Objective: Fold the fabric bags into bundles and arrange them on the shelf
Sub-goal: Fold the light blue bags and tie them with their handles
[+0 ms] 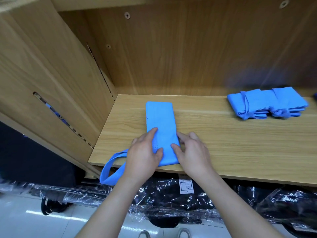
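nearest the camera is a pale tiled floor (pixel 25 220), and on it, tucked under the shelf, lie black goods in clear plastic wrap (pixel 163 194); one carries a white label (pixel 186 185) just below the shelf's front edge.

both forearms reach up from the bottom of the view onto the wooden shelf (pixel 240 143). the left hand (pixel 143 155) rests on the near left part of a blue fabric bag (pixel 160 121), its fingers fairly straight and slightly apart, pressing the cloth flat with the index finger pointing away. the right hand (pixel 193 153) is at the bag's near right edge: its thumb lies on top of the cloth and its curled fingers sit against the side, pinching that edge.

the bag is folded into a long narrow strip that lies flat on the left half of the shelf, running from the front edge toward the back. its handle loop (pixel 109 167) sticks out to the left of the left wrist and hangs over the front edge.

farther back and well to the right, a stack of folded blue bundles (pixel 267 102) sits on the shelf near the back panel (pixel 188 57), with straps wrapped round them; the stack is a little blurred. the back panel shows screws (pixel 127 15). the side panel (pixel 42 74) on the left has a slotted rail (pixel 101 71).
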`<state>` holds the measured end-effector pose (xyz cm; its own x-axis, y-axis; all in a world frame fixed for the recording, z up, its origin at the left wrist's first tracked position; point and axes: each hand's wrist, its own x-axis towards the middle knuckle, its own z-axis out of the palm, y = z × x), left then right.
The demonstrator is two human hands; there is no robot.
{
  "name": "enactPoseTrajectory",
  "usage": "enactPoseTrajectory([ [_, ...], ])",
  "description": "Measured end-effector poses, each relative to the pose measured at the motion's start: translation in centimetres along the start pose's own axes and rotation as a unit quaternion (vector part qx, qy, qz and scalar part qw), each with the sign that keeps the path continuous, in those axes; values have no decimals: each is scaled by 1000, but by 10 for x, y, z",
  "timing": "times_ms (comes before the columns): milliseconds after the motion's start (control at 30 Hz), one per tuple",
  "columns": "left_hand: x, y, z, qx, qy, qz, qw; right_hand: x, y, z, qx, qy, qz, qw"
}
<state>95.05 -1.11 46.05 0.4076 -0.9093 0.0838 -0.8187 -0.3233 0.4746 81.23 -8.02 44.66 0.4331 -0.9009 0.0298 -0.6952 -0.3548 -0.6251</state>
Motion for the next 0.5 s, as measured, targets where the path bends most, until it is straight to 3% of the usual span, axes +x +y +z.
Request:
enactPoseTrajectory([
  [233,-16,3,-5,38,-41,-1,998,9,-7,1,-24,10,4,1000],
  [333,-22,2,-7,137,1,19,990,10,-8,5,-29,6,-6,1000],
  [400,-21,4,-5,178,37,89,979,10,-7,5,-39,1,-13,999],
  [433,-20,2,-3,187,10,124,974,9,-6,5,-46,-3,-17,999],
  [500,-17,0,-3,167,-102,119,973,9,-5,3,-61,-16,-33,997],
])
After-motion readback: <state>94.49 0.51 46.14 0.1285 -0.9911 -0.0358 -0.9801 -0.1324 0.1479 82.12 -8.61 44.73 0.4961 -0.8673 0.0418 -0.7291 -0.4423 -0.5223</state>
